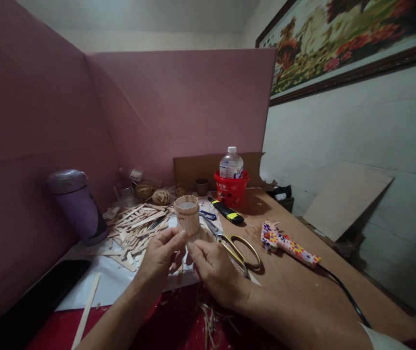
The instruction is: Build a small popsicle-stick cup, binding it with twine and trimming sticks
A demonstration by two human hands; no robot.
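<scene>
A round cup-like piece of wooden sticks (187, 214) with a scalloped rim stands upright just beyond my hands. My left hand (164, 253) is closed, thumb and index finger pinched near its lower front; what they pinch is too small to make out. My right hand (213, 267) is closed close beside it, fingers curled, its contents hidden. Strands of twine (211, 321) hang below my right hand. Scissors with gold handles (242, 253) lie just right of the hands, and a heap of flat wooden sticks (138, 228) lies to the left.
A glue gun with a flowered cover (290, 247), a yellow-black cutter (226, 211) and a red bucket (232, 190) holding a bottle (232, 164) are on the right. Twine balls (161, 196) sit behind the sticks. A purple tumbler (80, 209) and a dark flat object (40, 301) are left.
</scene>
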